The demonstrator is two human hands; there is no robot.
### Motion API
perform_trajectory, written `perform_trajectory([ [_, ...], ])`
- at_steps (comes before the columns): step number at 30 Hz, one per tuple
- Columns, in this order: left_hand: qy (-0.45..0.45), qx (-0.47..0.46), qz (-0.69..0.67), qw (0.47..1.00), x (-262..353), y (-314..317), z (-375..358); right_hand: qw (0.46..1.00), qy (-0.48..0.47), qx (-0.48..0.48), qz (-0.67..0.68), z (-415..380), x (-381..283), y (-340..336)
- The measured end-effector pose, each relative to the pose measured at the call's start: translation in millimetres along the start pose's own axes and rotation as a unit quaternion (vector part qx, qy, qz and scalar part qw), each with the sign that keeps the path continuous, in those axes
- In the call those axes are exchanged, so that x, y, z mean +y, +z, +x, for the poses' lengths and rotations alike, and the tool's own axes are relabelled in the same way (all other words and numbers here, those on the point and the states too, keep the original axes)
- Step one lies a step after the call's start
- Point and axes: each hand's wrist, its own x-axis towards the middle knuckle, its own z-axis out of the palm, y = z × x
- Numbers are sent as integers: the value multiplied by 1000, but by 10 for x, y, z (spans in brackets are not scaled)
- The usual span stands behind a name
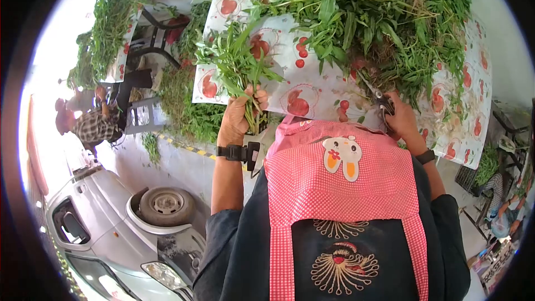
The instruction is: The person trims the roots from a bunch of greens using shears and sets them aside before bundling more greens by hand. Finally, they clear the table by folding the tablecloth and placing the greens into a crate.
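We see a white-walled work space, with a desk (320, 97) under a fruit-printed cloth in front of us. The bunch of greens (234, 58) is at the desk's near left corner, its long axis running away from us: leaves at the far end, leaning slightly left, bare stems pointing back towards our body. Our left hand (245, 108) is closed round those stems, whose ends poke out below the fist. To the right, well apart from the bunch, our right hand (398, 114) is curled round the handles of the scissors (381, 100); their blades point forward and left, towards the large pile of greens (379, 19) rather than at the stems. We cannot tell how far the blades are parted. The right hand is nearer the pile, the left farther off. Beyond, on the left, a person (92, 117) sits by another greens-laden table (120, 61), and a silver vehicle (111, 212) stands behind.
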Motion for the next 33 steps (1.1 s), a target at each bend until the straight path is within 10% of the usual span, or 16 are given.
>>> perform_trajectory([
  [6, -10, -54, -68, 996, -9, -59, -30, 988, -148, 25, 22, -65, 118, -42],
  [15, 29, -75, -97, 992, -36, 13, -315, 980, 3, -95, -176, -145, -394, -633],
  [22, 90, -33, 187, 978, -357, 835, -531, 847, -51, -315, 425, 261, -1396, -83],
  [26, 397, -38, 386, 832, -866, 909, -511, 762, 7, -326, 560, 358, -1937, 81],
  [33, 160, -85, 217, 959, -1013, 406, -523, 784, -19, -351, 511, 446, -2485, 615],
])
